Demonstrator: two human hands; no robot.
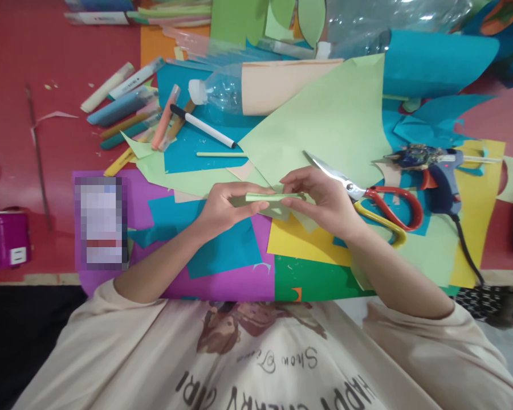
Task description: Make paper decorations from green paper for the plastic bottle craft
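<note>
Between my two hands is a narrow strip of light green paper (273, 197), folded or rolled lengthwise. My left hand (226, 206) pinches its left end between thumb and fingers. At the other end my right hand (318, 196) grips it, thumb below and fingers curled above. Close by my right hand lie scissors (350, 187) with one red and one yellow handle, blades apart. A large light green sheet (325, 125) spreads just beyond my hands. Above my left hand rests a thin light green paper stick (221, 154).
A plastic bottle wrapped in peach paper (282, 85) lies at the back. Markers (128, 108) are piled left, with a black-capped pen (205, 127) beside them. A glue gun (442, 171) with a cord sits right. A blurred phone (101, 223) lies at left on purple paper (141, 199).
</note>
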